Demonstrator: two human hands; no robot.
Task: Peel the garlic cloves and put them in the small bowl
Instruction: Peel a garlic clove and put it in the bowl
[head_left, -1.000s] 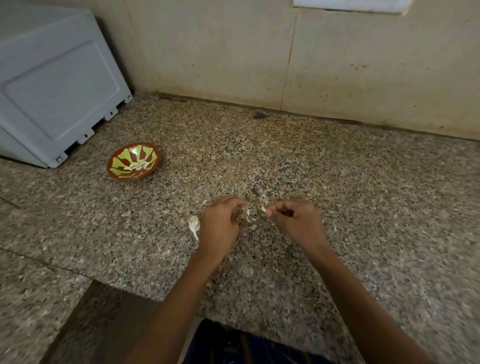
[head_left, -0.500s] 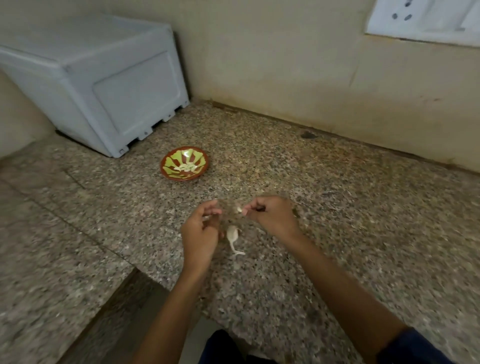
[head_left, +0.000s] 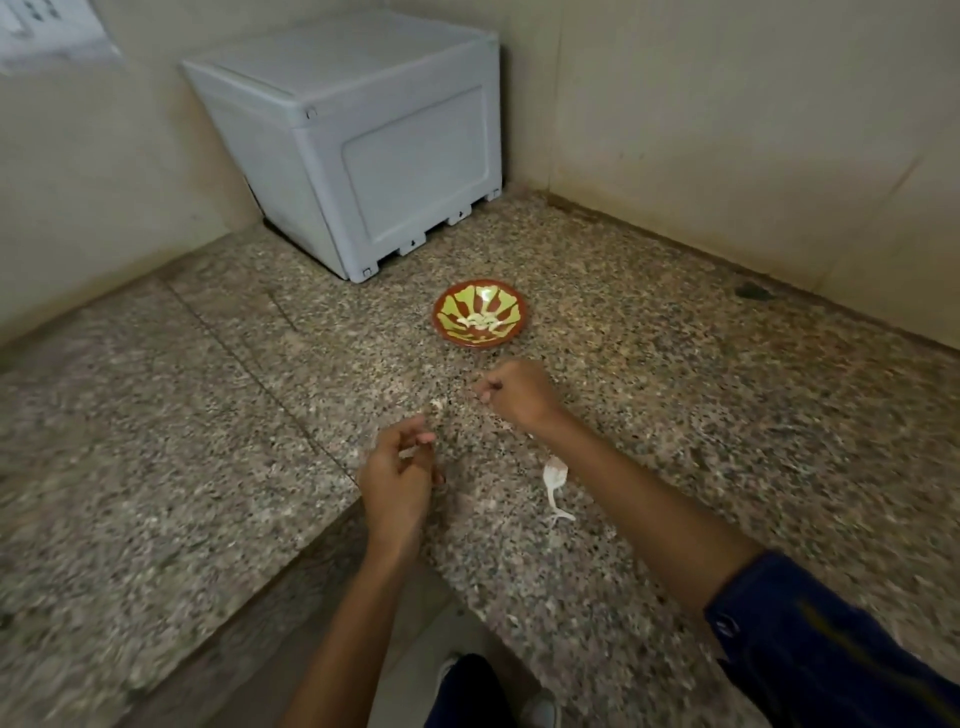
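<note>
Garlic clove, too small to make out, seems pinched in the right hand (head_left: 519, 397), the small bowl (head_left: 480, 314) at its eleven o'clock awaiting the drop; left hand (head_left: 397, 475) curled, contents unclear.

text: none legible | labels: none | grey box (head_left: 363, 150): unmarked | bowl (head_left: 480, 313): pattern only

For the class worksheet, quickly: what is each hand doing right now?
Left hand: fingers curled, seems to pinch something pale; unclear what.
Right hand: curled near the small bowl; contents cannot be told.

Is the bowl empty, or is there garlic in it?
Not empty: the bowl holds pale pieces at its centre, probably peeled garlic, though too small to confirm.
</note>
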